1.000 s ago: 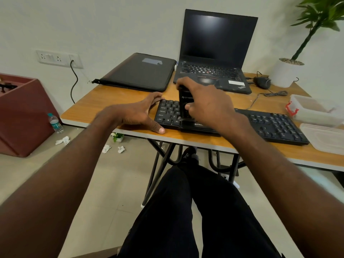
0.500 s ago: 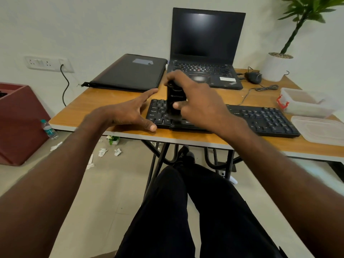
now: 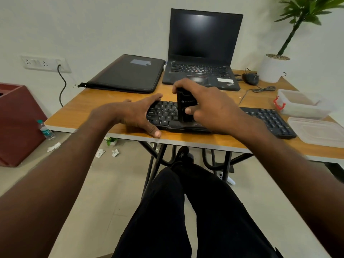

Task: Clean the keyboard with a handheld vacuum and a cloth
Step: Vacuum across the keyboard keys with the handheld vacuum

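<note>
A black keyboard (image 3: 268, 121) lies along the front of the wooden table (image 3: 89, 110). My right hand (image 3: 210, 107) grips a black handheld vacuum (image 3: 184, 107), held upright with its lower end down on the keys left of the middle. My left hand (image 3: 137, 114) holds the keyboard's left end, fingers spread at the far corner and the thumb on the table at the near edge. No cloth is visible.
Behind the keyboard stand an open laptop (image 3: 202, 53) and a black sleeve (image 3: 128, 74). A mouse (image 3: 250, 78) and a potted plant (image 3: 275, 67) are at back right. A clear box (image 3: 301, 103) and lid (image 3: 316, 131) sit at right. My legs are under the table.
The vacuum in my right hand has shifted slightly along the left keys. My left hand stays on the keyboard's left end. The view has shifted a little.
</note>
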Available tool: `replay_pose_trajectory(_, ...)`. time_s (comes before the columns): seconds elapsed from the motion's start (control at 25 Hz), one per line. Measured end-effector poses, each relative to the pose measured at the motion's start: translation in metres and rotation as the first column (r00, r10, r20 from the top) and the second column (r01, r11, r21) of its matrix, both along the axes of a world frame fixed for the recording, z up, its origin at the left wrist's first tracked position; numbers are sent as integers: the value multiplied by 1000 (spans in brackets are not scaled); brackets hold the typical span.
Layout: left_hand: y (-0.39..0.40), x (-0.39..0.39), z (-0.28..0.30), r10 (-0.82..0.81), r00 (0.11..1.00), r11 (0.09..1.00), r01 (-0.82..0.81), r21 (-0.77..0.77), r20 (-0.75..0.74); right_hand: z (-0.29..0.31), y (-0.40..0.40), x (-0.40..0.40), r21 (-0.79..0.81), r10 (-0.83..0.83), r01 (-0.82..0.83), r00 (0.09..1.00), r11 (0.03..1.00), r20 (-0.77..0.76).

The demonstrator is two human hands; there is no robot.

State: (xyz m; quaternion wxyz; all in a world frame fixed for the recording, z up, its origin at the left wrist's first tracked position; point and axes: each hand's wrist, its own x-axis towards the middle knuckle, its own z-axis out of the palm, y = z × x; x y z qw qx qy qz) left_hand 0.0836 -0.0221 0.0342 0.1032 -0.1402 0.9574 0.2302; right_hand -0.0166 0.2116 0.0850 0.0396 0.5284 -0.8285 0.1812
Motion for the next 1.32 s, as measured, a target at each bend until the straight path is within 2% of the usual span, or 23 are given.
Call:
replay_pose_trajectory(0.08,9,-6,2,-15,1000,998,14,-53,-4,-12,-10,1,-157,35,-22,996,987,82)
replay_pose_trajectory(0.12,13,-9,0,-30,1000,996,30,-89,-4,-18,-13,-2,-167,39,-25,996,986,80)
replay_pose_trajectory(0.24,15,-13,-5,-64,998,982,65,-178,10,-17,-2,-23,0,-74,74,997,997,-10)
replay_pose_trajectory(0.32,13,-12,-3,-58,998,988,58,-146,6,-4,11,-40,160,-191,203,978,966,-84)
replay_pose_trajectory(0.36,12,-11,-1,-51,999,990,52,-132,15,3,15,-44,186,-226,239,970,953,-91)
replay_pose_trajectory(0.44,13,-14,2,-44,998,989,51,-140,51,4,14,-40,96,-190,192,981,977,-30)
replay_pose_trajectory(0.52,18,-18,3,-31,997,982,45,-182,75,-4,8,-23,-39,-39,43,994,998,106)
replay_pose_trajectory(0.56,20,-19,2,-17,997,979,31,-202,70,-9,6,-16,-54,27,-20,990,998,135)
replay_pose_trajectory(0.64,24,-20,3,5,999,978,4,-209,45,-9,12,-20,41,38,-41,996,998,85)
replay_pose_trajectory(0.72,26,-20,5,5,999,985,2,-174,41,4,25,-38,203,-53,52,999,978,-1)
replay_pose_trajectory(0.8,25,-19,6,-5,999,987,14,-160,53,13,36,-49,254,-130,127,992,959,-7)
replay_pose_trajectory(0.84,24,-19,7,-13,998,986,24,-163,64,12,38,-48,213,-129,127,992,969,-4)
replay_pose_trajectory(0.92,27,-20,7,-26,997,985,38,-168,69,1,34,-37,26,-53,52,998,998,17)
replay_pose_trajectory(1.0,39,-25,5,-29,999,990,27,-141,-14,-13,32,-25,-139,54,-44,996,989,72)
replay_pose_trajectory(1.08,50,-32,-2,-63,989,987,42,-154,-133,-25,41,-25,-174,132,-112,986,978,105)
replay_pose_trajectory(1.16,57,-34,-15,-122,978,971,81,-225,-171,-25,53,-34,-118,117,-104,986,988,114)
replay_pose_trajectory(1.24,59,-35,-17,-115,987,968,86,-234,-114,-16,64,-43,29,-15,15,1000,999,-12)
replay_pose_trajectory(1.32,63,-43,-6,-101,995,963,95,-253,-11,-11,67,-44,50,-110,120,979,991,-171)
